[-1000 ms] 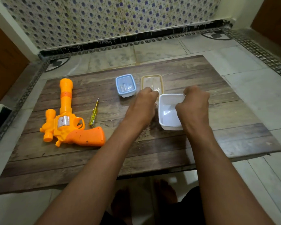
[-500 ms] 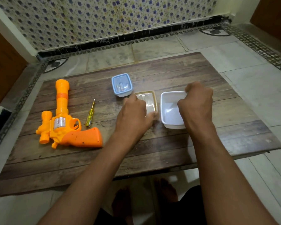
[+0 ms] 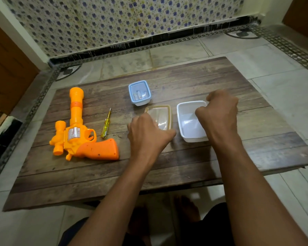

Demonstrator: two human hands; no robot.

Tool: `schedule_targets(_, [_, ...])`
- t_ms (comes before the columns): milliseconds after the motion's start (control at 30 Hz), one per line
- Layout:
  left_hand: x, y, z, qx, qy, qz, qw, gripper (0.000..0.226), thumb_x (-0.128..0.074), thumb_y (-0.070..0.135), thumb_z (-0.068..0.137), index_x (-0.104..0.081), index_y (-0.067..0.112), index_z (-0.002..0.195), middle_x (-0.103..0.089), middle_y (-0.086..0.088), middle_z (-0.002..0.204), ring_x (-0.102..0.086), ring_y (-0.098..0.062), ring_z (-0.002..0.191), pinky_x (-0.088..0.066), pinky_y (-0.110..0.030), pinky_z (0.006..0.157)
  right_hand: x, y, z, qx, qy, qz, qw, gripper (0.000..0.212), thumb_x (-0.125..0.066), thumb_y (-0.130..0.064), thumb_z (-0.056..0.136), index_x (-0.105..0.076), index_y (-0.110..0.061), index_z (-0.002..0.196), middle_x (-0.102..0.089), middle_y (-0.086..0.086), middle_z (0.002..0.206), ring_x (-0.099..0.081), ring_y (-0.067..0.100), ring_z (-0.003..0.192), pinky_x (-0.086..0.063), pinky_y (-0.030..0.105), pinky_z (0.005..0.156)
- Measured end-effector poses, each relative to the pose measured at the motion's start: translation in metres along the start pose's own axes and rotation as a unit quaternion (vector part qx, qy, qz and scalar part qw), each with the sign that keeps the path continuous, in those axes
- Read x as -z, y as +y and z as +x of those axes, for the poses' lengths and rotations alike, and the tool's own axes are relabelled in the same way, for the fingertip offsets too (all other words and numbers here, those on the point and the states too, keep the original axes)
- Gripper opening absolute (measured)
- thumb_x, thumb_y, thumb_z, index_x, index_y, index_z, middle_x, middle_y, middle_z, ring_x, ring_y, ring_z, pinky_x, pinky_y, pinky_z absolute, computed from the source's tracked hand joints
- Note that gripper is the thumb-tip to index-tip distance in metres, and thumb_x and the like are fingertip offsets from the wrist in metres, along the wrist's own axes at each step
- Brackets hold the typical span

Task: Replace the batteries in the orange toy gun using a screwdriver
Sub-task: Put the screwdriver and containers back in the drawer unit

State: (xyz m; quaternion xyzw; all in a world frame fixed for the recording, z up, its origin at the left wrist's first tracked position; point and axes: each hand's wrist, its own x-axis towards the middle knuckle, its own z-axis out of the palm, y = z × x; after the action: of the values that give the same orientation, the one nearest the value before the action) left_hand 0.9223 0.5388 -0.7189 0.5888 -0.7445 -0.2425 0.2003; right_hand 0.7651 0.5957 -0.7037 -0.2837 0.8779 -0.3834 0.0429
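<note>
The orange toy gun (image 3: 89,146) lies flat at the left of the wooden table (image 3: 96,174), barrel pointing away. Just right of it is a screwdriver (image 3: 106,124) with a clear yellow handle. A blue-lidded container (image 3: 139,93) with small batteries inside stands further back. My left hand (image 3: 146,134) holds the near edge of a clear tan-rimmed lid (image 3: 160,112) lying on the table. My right hand (image 3: 219,114) grips the far right rim of an open white container (image 3: 188,125) beside the lid.
The table is low and stands on a tiled floor, with a patterned wall (image 3: 132,23) behind. My feet (image 3: 185,208) show under its near edge. Bare wood lies in front of the gun and right of the white container.
My left hand has brought the tan-rimmed lid from the back of the table down beside the white container. My right hand has stayed on the container's rim.
</note>
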Motion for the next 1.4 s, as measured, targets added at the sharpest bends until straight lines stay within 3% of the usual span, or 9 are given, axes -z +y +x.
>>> schedule_targets(167, [0.027,-0.005,-0.014,0.069,0.007,-0.109,0.992,0.045,-0.086,0.050,0.052,-0.063,0.024,0.081,-0.065,0.009,0.081,-0.064,-0.016,0.085,-0.044,-0.027,0.066,-0.009,-0.003,-0.005,0.023,-0.027,0.000,0.999,0.024,-0.062,-0.001,0.074,-0.067,0.005,0.097,-0.066,0.020,0.090,-0.058,0.024,0.065,-0.048,0.028,0.052])
schedule_targets(300, [0.036,-0.007,-0.023,0.041,0.036,-0.143,0.988,0.047,-0.090,0.044,0.058,-0.063,0.023,0.090,-0.056,0.019,0.079,-0.056,0.002,0.079,-0.046,-0.022,0.066,-0.014,-0.009,-0.010,0.032,-0.041,-0.003,0.999,0.026,-0.065,0.000,0.078,-0.068,0.003,0.103,-0.067,0.018,0.096,-0.056,0.025,0.072,-0.046,0.029,0.063])
schedule_targets(600, [0.022,-0.011,-0.030,-0.024,0.037,-0.123,0.991,0.053,-0.090,0.047,0.059,-0.058,0.027,0.096,-0.058,0.014,0.102,-0.059,-0.017,0.112,-0.042,-0.028,0.082,-0.024,-0.013,-0.009,0.054,-0.070,0.026,0.996,0.013,-0.064,-0.007,0.086,-0.075,0.000,0.089,-0.071,0.013,0.077,-0.069,0.025,0.071,-0.060,0.035,0.061])
schedule_targets(867, [0.014,-0.015,-0.023,-0.086,-0.003,-0.090,0.992,0.065,-0.093,0.057,0.057,-0.054,0.034,0.104,-0.060,0.010,0.121,-0.056,-0.017,0.119,-0.037,-0.023,0.083,-0.030,-0.008,-0.004,-0.076,-0.156,0.244,0.954,0.048,-0.072,-0.045,0.090,-0.072,0.001,0.076,-0.077,0.018,0.077,-0.079,0.029,0.068,-0.066,0.051,0.066])
schedule_targets(1000, [0.015,-0.017,-0.019,-0.080,-0.015,-0.117,0.990,0.081,-0.094,0.062,0.052,-0.058,0.030,0.118,-0.062,0.009,0.125,-0.060,-0.015,0.118,-0.053,-0.034,0.094,-0.029,-0.003,-0.006,-0.057,-0.182,0.212,0.958,0.032,-0.086,-0.033,0.061,-0.079,-0.009,0.081,-0.079,0.009,0.076,-0.080,0.026,0.076,-0.066,0.053,0.075])
schedule_targets(1100, [0.015,-0.020,-0.012,-0.009,-0.043,-0.216,0.975,0.060,-0.086,0.050,0.077,-0.061,0.026,0.126,-0.064,0.015,0.114,-0.066,-0.001,0.101,-0.059,-0.032,0.089,-0.032,-0.002,-0.006,-0.065,-0.175,0.215,0.959,0.025,-0.085,-0.026,0.059,-0.080,-0.013,0.080,-0.079,0.006,0.074,-0.080,0.025,0.077,-0.066,0.051,0.077])
schedule_targets(1167, [0.012,-0.025,-0.005,0.061,-0.064,-0.264,0.961,0.050,-0.069,0.052,0.091,-0.064,0.019,0.128,-0.070,0.011,0.111,-0.070,-0.008,0.100,-0.060,-0.042,0.092,-0.035,-0.002,-0.006,-0.081,-0.175,0.238,0.952,0.022,-0.087,-0.020,0.062,-0.079,-0.012,0.081,-0.079,0.007,0.078,-0.080,0.022,0.078,-0.066,0.052,0.078])
schedule_targets(1300, [0.009,-0.027,0.002,0.048,-0.074,-0.239,0.967,0.041,-0.051,0.041,0.101,-0.072,0.006,0.104,-0.077,-0.014,0.093,-0.073,-0.035,0.093,-0.060,-0.053,0.084,-0.035,-0.008,-0.010,-0.077,-0.189,0.269,0.941,0.018,-0.088,-0.010,0.073,-0.078,-0.009,0.088,-0.080,0.013,0.087,-0.080,0.023,0.080,-0.067,0.049,0.075])
schedule_targets(1400, [0.008,-0.025,0.008,0.079,-0.071,-0.282,0.954,0.049,-0.045,0.049,0.093,-0.072,0.009,0.096,-0.077,-0.012,0.092,-0.074,-0.033,0.093,-0.059,-0.058,0.087,-0.026,-0.018,-0.016,-0.052,-0.219,0.316,0.922,0.016,-0.085,-0.005,0.081,-0.076,-0.003,0.094,-0.079,0.012,0.089,-0.080,0.020,0.080,-0.066,0.045,0.075])
